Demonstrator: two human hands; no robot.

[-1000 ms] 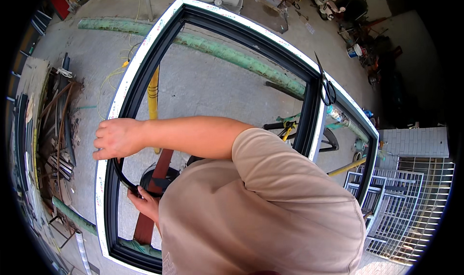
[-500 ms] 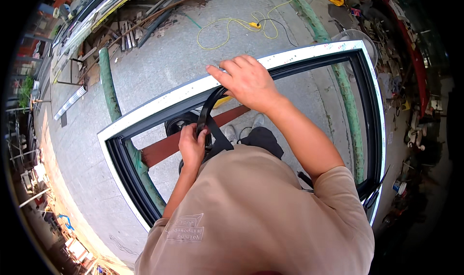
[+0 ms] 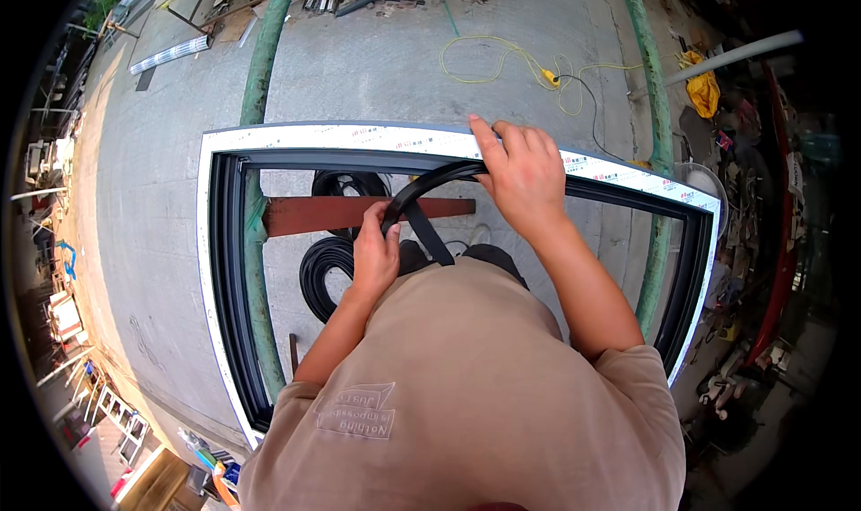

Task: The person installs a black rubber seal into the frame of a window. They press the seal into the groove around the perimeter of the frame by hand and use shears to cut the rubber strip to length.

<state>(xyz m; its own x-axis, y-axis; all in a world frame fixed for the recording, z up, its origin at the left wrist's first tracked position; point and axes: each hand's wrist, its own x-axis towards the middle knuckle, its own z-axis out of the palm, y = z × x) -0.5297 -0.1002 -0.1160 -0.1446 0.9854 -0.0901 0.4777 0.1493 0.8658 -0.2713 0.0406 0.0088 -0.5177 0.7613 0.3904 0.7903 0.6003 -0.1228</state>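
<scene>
Black rubber strip (image 3: 429, 208) (one) in two hands: left hand (image 3: 375, 253), right hand (image 3: 520, 172).

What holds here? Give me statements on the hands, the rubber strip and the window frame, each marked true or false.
1. The right hand presses on the top rail of the window frame. True.
2. The left hand is empty. False: it grips the black rubber strip.
3. The strip runs from the left hand up to the right hand. True.
4. The frame stands upright against a wall. False: it lies flat on green pipes.
5. A yellow cable lies on the concrete beyond the frame. True.
</scene>
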